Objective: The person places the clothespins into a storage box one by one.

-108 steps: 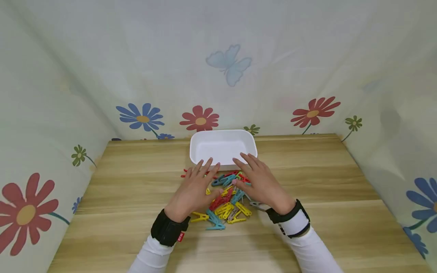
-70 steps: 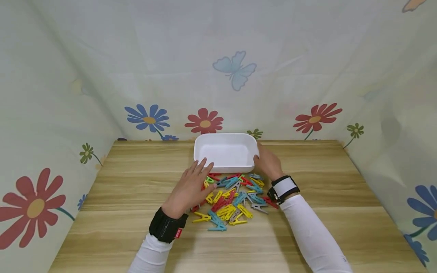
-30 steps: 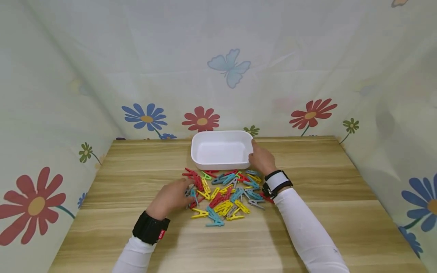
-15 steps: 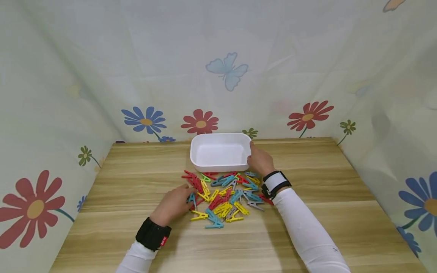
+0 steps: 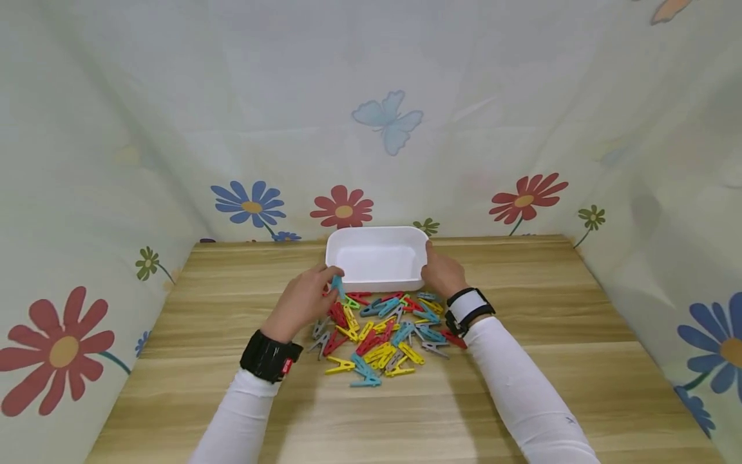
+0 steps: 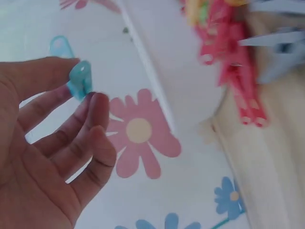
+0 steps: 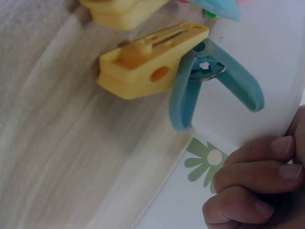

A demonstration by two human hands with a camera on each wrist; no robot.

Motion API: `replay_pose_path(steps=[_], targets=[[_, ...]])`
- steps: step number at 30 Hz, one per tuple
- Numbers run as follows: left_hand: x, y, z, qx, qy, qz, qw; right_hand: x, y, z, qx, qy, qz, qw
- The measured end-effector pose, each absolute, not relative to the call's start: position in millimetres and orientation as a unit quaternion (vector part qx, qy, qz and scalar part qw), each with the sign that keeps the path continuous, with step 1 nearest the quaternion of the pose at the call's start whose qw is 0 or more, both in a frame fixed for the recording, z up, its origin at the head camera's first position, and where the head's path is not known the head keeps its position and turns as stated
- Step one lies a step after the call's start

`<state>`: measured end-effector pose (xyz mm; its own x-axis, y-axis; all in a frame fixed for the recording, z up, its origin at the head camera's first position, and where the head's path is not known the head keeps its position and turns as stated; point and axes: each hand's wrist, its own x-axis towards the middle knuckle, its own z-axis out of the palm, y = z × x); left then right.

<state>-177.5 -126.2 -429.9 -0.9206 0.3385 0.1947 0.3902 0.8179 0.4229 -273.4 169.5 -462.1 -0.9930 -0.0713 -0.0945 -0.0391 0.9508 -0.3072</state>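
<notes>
My left hand [image 5: 300, 303] pinches a light blue clothespin [image 5: 338, 285] between thumb and fingers, at the front left corner of the white tray [image 5: 377, 286]. In the left wrist view this clothespin [image 6: 80, 80] stands up from the fingertips. My right hand [image 5: 445, 274] grips the tray's right end, thumb at the rim, its other fingers [image 7: 248, 176] curled by the outer wall. The tray's visible floor is bare. In front of it lies a loose heap of clothespins [image 5: 379, 353] in yellow, red, blue, grey and green.
A yellow clothespin [image 7: 138, 67] and a blue one [image 7: 185, 102] lie close to the tray, below my right wrist. The wooden table [image 5: 522, 386] ends at the back against a flower-printed cloth [image 5: 278, 96], which also rises on both sides. The tray stands near that back edge.
My right hand went from over the heap to the tray's end and stays there. My left hand picked a blue clothespin from the heap's left side and raised it to the tray's corner.
</notes>
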Motion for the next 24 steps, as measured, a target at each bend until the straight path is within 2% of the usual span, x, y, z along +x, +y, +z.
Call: replay_pose_path(steps=[4,10,24], targets=[[-200.1,-112.3,-421.0,-0.203,-0.946,-0.238,0.084,-274.2,171.8,-460.3,-0.022,0.986,-0.153,0.056],[-227.4,-94.7,-427.8,-0.203,-0.951,-0.212,0.102,-274.6,171.4,-460.7,-0.027,0.987,-0.146,0.054],[-261.9,-72.9,-449.3,-0.169,-0.960,-0.202,0.099,-273.2,169.9,-459.7,-0.015,0.987,-0.150,0.051]])
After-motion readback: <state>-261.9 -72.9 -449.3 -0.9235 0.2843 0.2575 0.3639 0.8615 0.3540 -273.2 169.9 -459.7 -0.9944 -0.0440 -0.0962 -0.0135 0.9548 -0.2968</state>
